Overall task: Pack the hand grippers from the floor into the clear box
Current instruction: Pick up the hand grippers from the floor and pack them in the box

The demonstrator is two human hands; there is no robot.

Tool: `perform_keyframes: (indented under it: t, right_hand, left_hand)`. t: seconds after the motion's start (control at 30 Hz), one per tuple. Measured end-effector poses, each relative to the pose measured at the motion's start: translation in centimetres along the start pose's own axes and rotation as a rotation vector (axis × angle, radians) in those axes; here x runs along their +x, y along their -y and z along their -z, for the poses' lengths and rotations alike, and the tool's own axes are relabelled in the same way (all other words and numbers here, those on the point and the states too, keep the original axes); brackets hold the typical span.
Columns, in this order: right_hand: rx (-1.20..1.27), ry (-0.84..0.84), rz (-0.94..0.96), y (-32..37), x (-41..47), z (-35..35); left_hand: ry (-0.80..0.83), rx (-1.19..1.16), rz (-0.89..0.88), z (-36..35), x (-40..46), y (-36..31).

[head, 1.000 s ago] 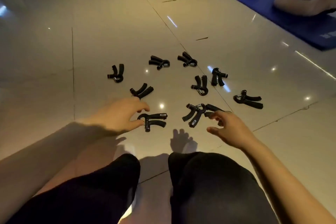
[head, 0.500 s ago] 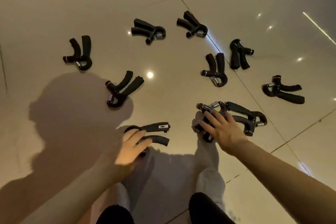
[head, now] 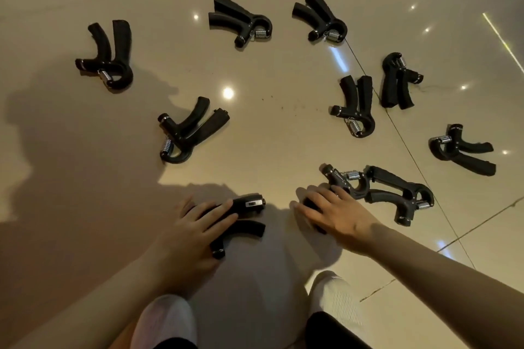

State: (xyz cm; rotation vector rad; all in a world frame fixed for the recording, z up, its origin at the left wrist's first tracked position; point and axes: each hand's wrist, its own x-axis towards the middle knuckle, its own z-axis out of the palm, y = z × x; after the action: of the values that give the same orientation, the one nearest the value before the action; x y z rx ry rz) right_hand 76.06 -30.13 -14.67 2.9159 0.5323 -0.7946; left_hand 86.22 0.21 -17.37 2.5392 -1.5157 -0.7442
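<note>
Hand grippers [head: 354, 106] litter tiled floor [head: 269, 122]; left hand [head: 190, 235], right hand [head: 337, 212] each clasp one.

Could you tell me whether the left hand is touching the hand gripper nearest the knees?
Touching. The head view shows the left hand lying across the near hand gripper, fingers draped over its upper handle with no gap.
</note>
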Motion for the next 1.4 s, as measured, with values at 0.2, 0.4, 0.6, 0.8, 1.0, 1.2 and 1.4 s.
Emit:
perform_keyframes:
  t: [0.2, 0.4, 0.6, 0.8, 1.0, 1.2, 1.4]
  right_hand:
    - [0.468, -0.212, -0.051, 2.7, 1.2, 3.5]
    - [0.809, -0.339, -0.209, 2.8, -1.5, 6.8]
    - [0.886, -0.335, -0.452, 3.0, -3.1, 6.5]
    - [0.809, -0.3, -0.523, 3.8, -4.6, 6.4]
    - [0.858, -0.343, -0.598, 4.5, -5.7, 5.4]
    - [0.925, -0.411, -0.661, 6.2, -5.4, 5.2]
    - [0.895, -0.455, -0.634, 7.8, -5.3, 5.5]
  left_hand:
    - [-0.084, 0.028, 0.036, -1.4, -1.2, -0.4]
    - [-0.041, 0.134, -0.035, -0.7, -0.8, 0.0]
    - [0.112, 0.332, -0.309, 1.7, 3.0, -0.4]
    - [0.345, 0.318, -0.314, 2.3, 4.5, -2.5]
    - [0.302, 0.341, -0.322, 2.3, 4.7, -2.3]
    - [0.261, 0.431, -0.321, 0.5, 5.1, -1.8]
    - [0.17, 0.326, -0.292, 0.9, 4.2, -1.5]
